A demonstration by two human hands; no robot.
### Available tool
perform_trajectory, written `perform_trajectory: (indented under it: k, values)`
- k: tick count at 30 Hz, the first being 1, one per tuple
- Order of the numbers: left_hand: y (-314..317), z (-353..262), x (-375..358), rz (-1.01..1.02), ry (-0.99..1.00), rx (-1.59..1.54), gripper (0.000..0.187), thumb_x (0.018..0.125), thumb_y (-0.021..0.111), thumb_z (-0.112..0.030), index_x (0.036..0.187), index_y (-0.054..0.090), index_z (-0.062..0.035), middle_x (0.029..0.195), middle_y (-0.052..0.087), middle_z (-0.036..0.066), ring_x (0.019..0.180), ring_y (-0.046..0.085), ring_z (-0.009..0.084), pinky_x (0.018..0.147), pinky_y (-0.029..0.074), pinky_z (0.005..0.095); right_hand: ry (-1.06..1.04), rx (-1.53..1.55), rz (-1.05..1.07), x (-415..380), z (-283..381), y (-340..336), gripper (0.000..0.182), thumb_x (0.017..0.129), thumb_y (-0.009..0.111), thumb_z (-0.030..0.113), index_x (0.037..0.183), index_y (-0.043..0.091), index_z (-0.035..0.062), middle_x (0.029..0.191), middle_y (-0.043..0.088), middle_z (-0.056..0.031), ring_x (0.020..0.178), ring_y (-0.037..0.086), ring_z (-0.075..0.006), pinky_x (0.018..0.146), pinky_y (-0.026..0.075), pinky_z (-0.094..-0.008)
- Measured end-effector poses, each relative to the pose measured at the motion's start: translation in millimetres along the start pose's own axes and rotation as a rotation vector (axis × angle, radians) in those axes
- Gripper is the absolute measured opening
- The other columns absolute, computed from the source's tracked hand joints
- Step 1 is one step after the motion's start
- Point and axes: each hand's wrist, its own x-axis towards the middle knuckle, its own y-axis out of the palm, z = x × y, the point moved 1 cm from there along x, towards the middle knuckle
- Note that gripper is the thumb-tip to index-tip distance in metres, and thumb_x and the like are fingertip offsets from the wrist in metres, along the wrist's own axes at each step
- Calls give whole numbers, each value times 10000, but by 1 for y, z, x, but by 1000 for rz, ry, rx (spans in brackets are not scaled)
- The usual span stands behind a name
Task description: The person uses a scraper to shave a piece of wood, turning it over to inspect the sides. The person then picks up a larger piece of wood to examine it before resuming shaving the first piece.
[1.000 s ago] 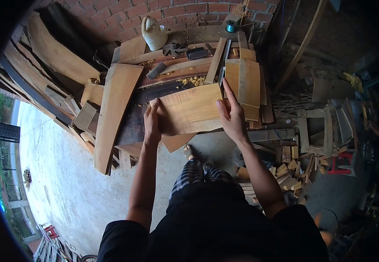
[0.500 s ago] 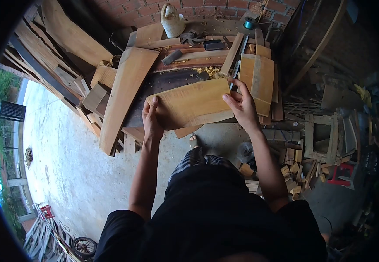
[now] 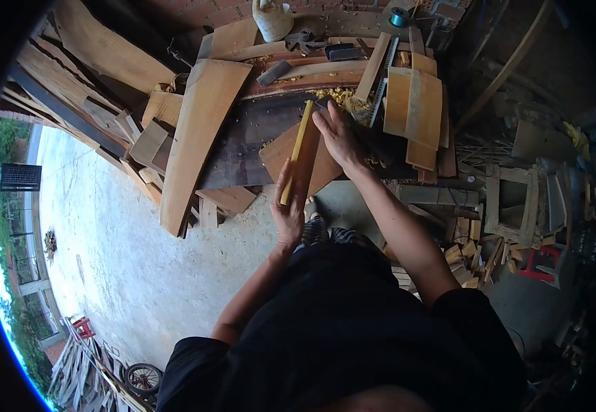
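A wooden board [image 3: 303,154] is tilted up on its edge, its yellow narrow side facing me. My left hand [image 3: 287,214] is closed round its near end, fingers along the left side. My right hand [image 3: 340,141] is beside the board's far end, fingers stretched out and thumb close to the board's right face. Beneath both hands, a flat brown piece of wood [image 3: 270,156] lies on the dark workbench top [image 3: 243,130], partly hidden by the board.
A long plank [image 3: 198,147] lies along the bench's left side. Stacked boards [image 3: 421,103] and a metal ruler [image 3: 384,86] are at right. A grey block [image 3: 274,73], wood shavings [image 3: 335,93] and a white container [image 3: 272,24] sit farther back. Offcuts [image 3: 466,247] litter the floor.
The board has turned from lying flat between both hands to standing on edge, pointing away from me. My left hand moved right; my right hand has let go of the board's right end.
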Motion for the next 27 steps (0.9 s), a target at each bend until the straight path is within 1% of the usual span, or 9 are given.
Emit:
perform_trajectory:
  k: [3, 5, 7, 10, 14, 18, 21, 24, 27]
  values:
    - [22, 24, 8, -41, 99, 184, 534, 999, 561, 6, 1517, 435, -18, 1495, 524, 179, 1367, 498, 247, 1135, 371, 348, -139, -195, 73, -39, 16, 30, 792, 995, 608, 411, 1542, 291, -67, 1483, 474, -298, 1396, 457, -388, 1171, 329, -413]
    - [17, 34, 4, 180, 64, 344, 752, 928, 663, -77, 1580, 290, -43, 1535, 436, 240, 1433, 413, 397, 1175, 339, 386, 118, -78, 245, -41, 7, 36, 607, 992, 516, 176, 1518, 324, -59, 1361, 550, -333, 1245, 569, -447, 1019, 476, -461]
    - [1, 35, -6, 410, 152, 466, 793, 958, 678, -199, 1605, 240, -66, 1598, 362, 209, 1474, 362, 372, 1193, 324, 409, 17, -176, 133, -44, -1, 35, 650, 914, 557, 103, 1501, 341, -73, 1382, 512, -347, 1240, 554, -464, 1056, 463, -478]
    - [-35, 29, 7, 468, -173, -8, 809, 998, 646, -328, 1624, 194, -86, 1649, 273, 182, 1507, 300, 352, 1210, 296, 441, -219, -359, 57, -38, -16, 26, 657, 886, 590, 87, 1488, 375, -63, 1324, 577, -315, 1138, 629, -437, 965, 523, -474]
    - [-36, 35, 84, 80, -105, 2, 870, 1006, 574, -506, 1641, 114, -130, 1692, 145, 169, 1554, 157, 341, 1233, 231, 478, -370, -540, 22, -63, 27, 19, 668, 849, 651, 60, 1466, 423, -54, 1208, 670, -250, 864, 728, -372, 729, 598, -425]
    - [-1, 38, 140, 149, -216, -129, 783, 994, 601, -411, 1613, 231, -105, 1640, 268, 154, 1506, 255, 279, 1197, 276, 427, -479, -551, -39, -78, 48, 16, 632, 854, 651, 44, 1456, 468, -15, 1216, 665, -251, 899, 722, -388, 727, 596, -448]
    - [14, 53, 151, 201, -285, -199, 597, 975, 570, -260, 1516, 402, -71, 1432, 497, 105, 1302, 466, 211, 1102, 353, 347, -186, -616, 154, -68, 44, 4, 527, 946, 611, 104, 1446, 486, -7, 1269, 653, -238, 997, 706, -395, 815, 588, -446]
    - [1, 84, 153, 153, -247, -273, 501, 983, 501, -221, 1461, 455, -79, 1291, 546, 83, 1167, 511, 162, 1025, 399, 305, -306, -232, 278, -51, 17, -6, 408, 1055, 523, 253, 1405, 557, 47, 1278, 663, -207, 1148, 658, -376, 948, 537, -433]
    - [-6, 66, 147, 160, -325, -171, 537, 973, 514, -199, 1488, 413, -86, 1355, 530, 95, 1211, 510, 167, 1047, 401, 330, -303, -357, -48, -14, -31, -21, 368, 1032, 554, 187, 1361, 588, 26, 1193, 676, -217, 1108, 649, -390, 938, 526, -449]
